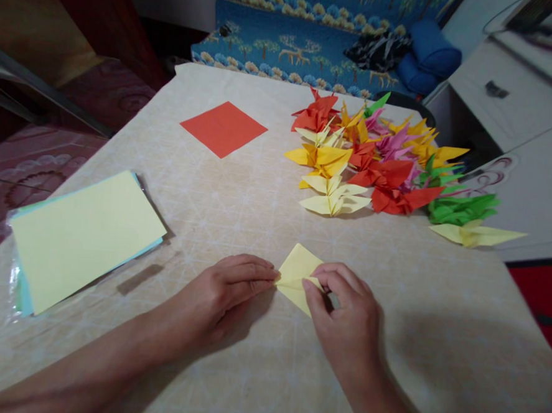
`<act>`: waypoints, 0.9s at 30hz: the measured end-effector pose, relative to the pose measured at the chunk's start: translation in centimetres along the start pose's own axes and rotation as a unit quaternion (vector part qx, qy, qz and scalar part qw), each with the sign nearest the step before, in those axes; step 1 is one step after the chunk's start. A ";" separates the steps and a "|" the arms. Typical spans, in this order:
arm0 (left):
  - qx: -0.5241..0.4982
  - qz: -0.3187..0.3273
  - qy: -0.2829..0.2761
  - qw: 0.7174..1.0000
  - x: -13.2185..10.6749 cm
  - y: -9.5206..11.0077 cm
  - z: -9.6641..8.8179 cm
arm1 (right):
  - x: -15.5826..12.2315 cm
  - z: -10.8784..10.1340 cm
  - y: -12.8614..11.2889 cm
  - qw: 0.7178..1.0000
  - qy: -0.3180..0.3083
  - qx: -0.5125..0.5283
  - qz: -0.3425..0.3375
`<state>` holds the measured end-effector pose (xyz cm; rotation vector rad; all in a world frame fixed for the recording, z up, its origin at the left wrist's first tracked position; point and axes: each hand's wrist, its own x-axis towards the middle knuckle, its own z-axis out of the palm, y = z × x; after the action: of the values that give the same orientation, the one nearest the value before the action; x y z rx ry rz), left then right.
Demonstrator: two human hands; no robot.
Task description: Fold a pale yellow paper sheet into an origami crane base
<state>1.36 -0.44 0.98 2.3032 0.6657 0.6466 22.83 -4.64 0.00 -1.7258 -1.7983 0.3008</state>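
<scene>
A small pale yellow folded paper (296, 271) lies on the beige table (239, 198) near its front. My left hand (228, 291) pinches the paper's left corner, fingers pressed together. My right hand (344, 316) is closed on the paper's right side, thumb and fingers gripping a flap. Both forearms reach in from the bottom edge.
A stack of pale yellow sheets (84, 235) in a plastic wrap lies at the left. One red-orange square sheet (223, 128) lies further back. A pile of several folded paper cranes (381, 169) in red, yellow, green and pink fills the right back. A white cabinet (520, 115) stands right.
</scene>
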 end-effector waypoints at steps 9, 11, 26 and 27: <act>-0.049 -0.117 0.100 0.987 1.7 0.3 1.5 | 0.1 -0.1 -0.4 0.999 -0.008 -0.038 0.002; -0.049 -0.137 0.111 0.983 1.8 0.3 1.7 | 0.1 -0.1 -0.4 0.999 -0.010 -0.037 0.003; 0.049 -0.182 0.083 0.979 2.6 0.8 1.9 | -0.2 -0.7 -0.5 0.999 -0.016 0.026 0.037; 0.054 -0.186 0.076 0.978 2.6 0.9 1.9 | -0.2 -0.7 -0.5 0.998 -0.016 0.036 0.038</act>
<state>4.66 -0.30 1.06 2.1559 1.1951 0.6225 22.79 -5.03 0.83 -1.7508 -1.7256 0.4236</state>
